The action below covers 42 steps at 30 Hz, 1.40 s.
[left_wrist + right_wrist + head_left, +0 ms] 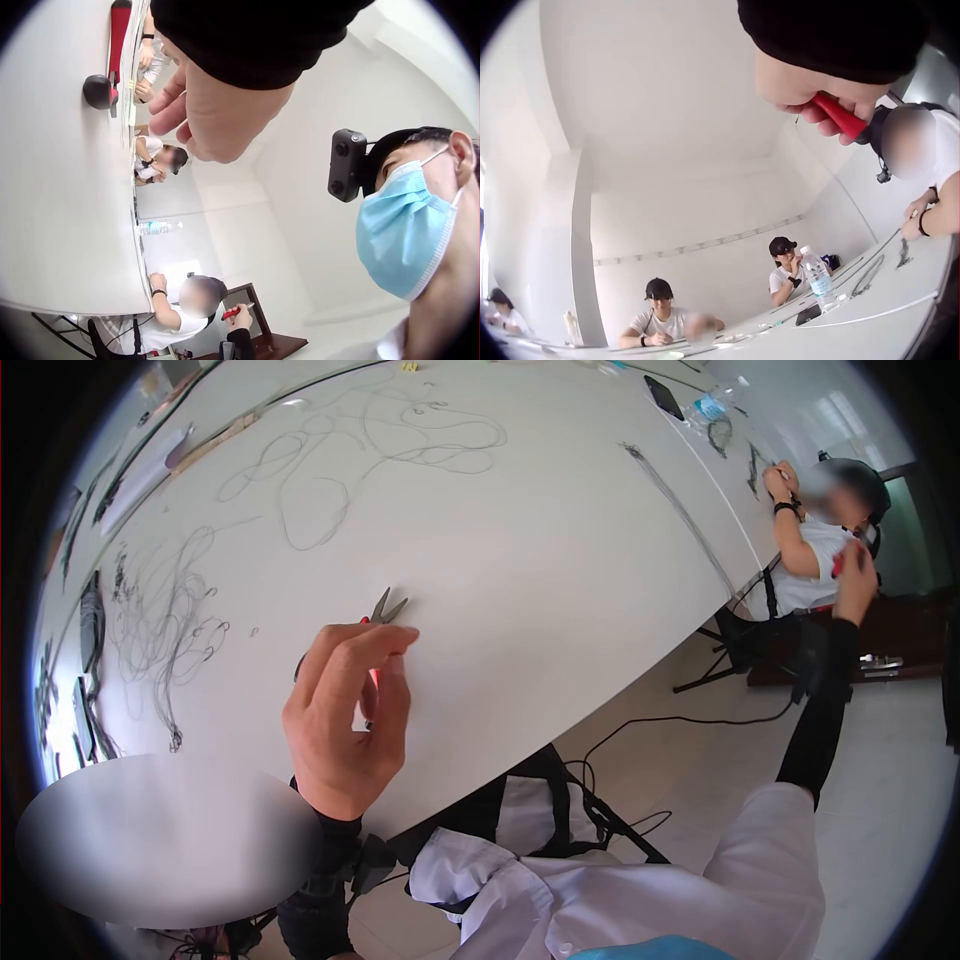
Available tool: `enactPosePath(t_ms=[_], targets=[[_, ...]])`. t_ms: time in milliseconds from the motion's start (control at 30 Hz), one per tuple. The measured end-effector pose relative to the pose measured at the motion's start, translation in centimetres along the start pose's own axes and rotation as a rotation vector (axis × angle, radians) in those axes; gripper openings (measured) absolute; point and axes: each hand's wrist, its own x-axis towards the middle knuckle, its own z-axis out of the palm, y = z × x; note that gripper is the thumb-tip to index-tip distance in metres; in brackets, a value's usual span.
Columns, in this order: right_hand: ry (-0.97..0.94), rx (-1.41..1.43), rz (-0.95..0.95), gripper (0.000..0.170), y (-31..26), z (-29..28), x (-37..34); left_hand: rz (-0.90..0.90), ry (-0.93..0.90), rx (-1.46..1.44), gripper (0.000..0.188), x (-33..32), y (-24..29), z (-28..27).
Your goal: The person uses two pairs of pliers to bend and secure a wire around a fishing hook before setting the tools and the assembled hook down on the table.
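Observation:
Pliers with red handles (118,45) and grey pointed jaws, spread apart, lie on the white table (560,610). My left hand (345,710) hovers over them with loosely bent fingers and hides much of the handles in the head view. From the left wrist, that hand (221,112) shows apart from the pliers, holding nothing. Raised beyond the table's right edge, my right hand (857,588) grips a red-handled tool (840,114) with a black end. I cannot tell what kind it is.
Tangled thin dark wires (165,625) lie at the left, and loose wire loops (440,445) at the back. A straight bundle of wire (680,515) is at the right. Beyond are a phone (663,398), a water bottle (718,404) and a seated person (815,560).

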Motion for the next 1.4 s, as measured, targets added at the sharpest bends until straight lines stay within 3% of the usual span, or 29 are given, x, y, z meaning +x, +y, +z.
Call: enactPosePath(t_ms=[100,167,233,333,367,500,667,833,967,1067,1133,1400], targets=[[-0.197,-0.284,-0.458,0.029,-3.7,11.5,-0.4,0.045,0.091,0.01,0.043,0.3,-1.1,0.1],[-0.29,-0.404,-0.566,0.027,-4.4,15.7,-0.8,0.065,0.072,-0.03,0.045,0.6,-1.4,0.6],[-0.463,-0.302,-0.506,0.024,-7.5,23.1,-3.1,0.031,-0.005,-0.03,0.053,0.3,-2.0,0.1],[-0.56,-0.329,-0.67,0.023,1.3,33.7,2.0,-0.021,-0.091,-0.11,0.055,-0.3,-2.2,-0.8],[-0.532,-0.294,-0.723,0.025,3.4,36.2,3.2,0.097,0.025,-0.093,0.053,-0.6,-3.7,0.1],[-0.615,-0.443,-0.65,0.028,0.8,35.1,2.2,0.077,0.07,-0.048,0.039,-0.3,-3.0,0.3],[-0.615,-0.395,-0.535,0.039,-0.2,36.0,1.9,0.088,0.109,0.006,0.035,-0.5,-3.0,0.0],[-0.547,-0.318,-0.541,0.053,-6.4,34.8,-1.2,0.06,0.221,0.146,0.031,-2.2,-2.4,-2.7],[-0.598,-0.253,-0.634,0.051,-9.1,34.5,-3.6,-0.18,0.419,0.308,0.026,-6.4,-3.7,-8.8],[-0.652,-0.228,-0.675,0.047,-11.5,33.9,-6.0,-0.386,0.556,0.635,0.015,-9.8,-5.2,-14.7],[-0.667,-0.193,-0.686,0.045,-12.3,34.2,-6.5,-0.531,0.49,0.692,0.014,-11.5,-6.4,-17.0],[-0.706,-0.037,-0.656,0.044,-15.7,33.3,-9.3,-0.527,0.362,0.742,0.015,-12.3,-8.2,-18.1]])
